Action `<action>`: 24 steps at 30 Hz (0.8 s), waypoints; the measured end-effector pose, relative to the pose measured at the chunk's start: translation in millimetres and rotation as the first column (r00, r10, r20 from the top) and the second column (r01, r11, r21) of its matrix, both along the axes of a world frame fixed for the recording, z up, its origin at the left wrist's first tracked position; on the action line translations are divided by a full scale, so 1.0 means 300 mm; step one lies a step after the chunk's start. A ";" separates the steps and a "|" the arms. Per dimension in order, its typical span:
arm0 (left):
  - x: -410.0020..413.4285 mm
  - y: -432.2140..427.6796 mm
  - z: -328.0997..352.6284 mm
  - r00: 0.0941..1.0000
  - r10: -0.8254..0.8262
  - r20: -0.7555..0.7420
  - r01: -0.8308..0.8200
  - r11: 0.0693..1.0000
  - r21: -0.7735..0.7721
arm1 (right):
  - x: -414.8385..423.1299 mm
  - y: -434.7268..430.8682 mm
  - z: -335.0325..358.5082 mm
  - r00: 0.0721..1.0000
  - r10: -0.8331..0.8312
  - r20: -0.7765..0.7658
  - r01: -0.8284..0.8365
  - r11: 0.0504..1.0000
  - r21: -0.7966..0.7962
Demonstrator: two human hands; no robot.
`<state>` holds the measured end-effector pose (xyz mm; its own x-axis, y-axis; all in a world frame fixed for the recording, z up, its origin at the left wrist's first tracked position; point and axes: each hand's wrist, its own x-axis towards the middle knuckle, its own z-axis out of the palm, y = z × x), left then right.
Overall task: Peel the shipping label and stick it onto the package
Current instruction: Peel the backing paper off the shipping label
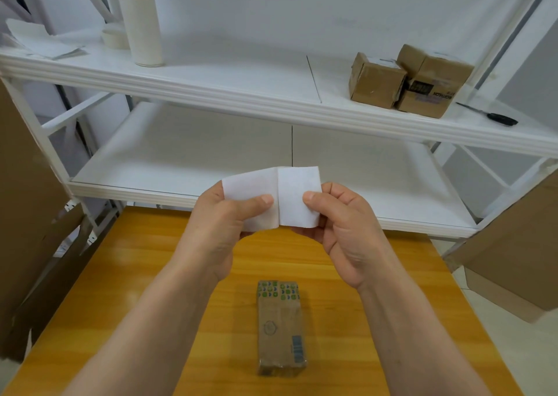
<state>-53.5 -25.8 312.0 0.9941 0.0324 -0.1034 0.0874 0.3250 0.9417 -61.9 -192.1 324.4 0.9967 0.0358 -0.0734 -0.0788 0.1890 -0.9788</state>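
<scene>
Now, L grip (216, 223) & R grip (350, 226) each pinching white label (297, 189) mid-frame, creased at ctr, pkg (280, 329) on desk (136, 275) below.

Bare tabletop (136, 290) is lying open on either side of the package (281, 326) beneath my left hand (217, 229) and right hand (350, 232); the white rack's lower shelf (136, 193) is crowding just behind, cardboard sheets (30, 214) flanking the tabletop.

Your shipping label (271, 196): plain white.
Your package (280, 326): brown, green-and-blue patterned band at its far end, blue barcode by its right edge.
Your table (136, 275): orange-yellow woodgrain.
Shelving (211, 93): white.
Shelved boxes (377, 81): brown.
</scene>
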 end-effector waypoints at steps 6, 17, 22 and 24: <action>-0.002 -0.016 -0.013 0.983 0.178 0.042 -0.182 0.973 0.141 | 0.002 0.003 0.002 1.000 -0.012 -0.006 0.013 1.000 0.027; -0.028 -0.037 -0.019 0.998 -0.006 0.064 0.000 0.996 0.093 | -0.001 0.012 0.004 1.000 -0.015 -0.017 0.016 0.998 0.054; -0.019 -0.016 -0.028 0.999 0.033 -0.030 -0.031 0.997 0.068 | -0.003 0.008 0.006 1.000 -0.025 -0.019 0.026 0.997 0.068; -0.021 -0.018 -0.027 0.998 0.054 -0.035 -0.050 0.993 0.105 | -0.003 0.009 0.007 1.000 -0.026 -0.016 0.027 0.997 0.067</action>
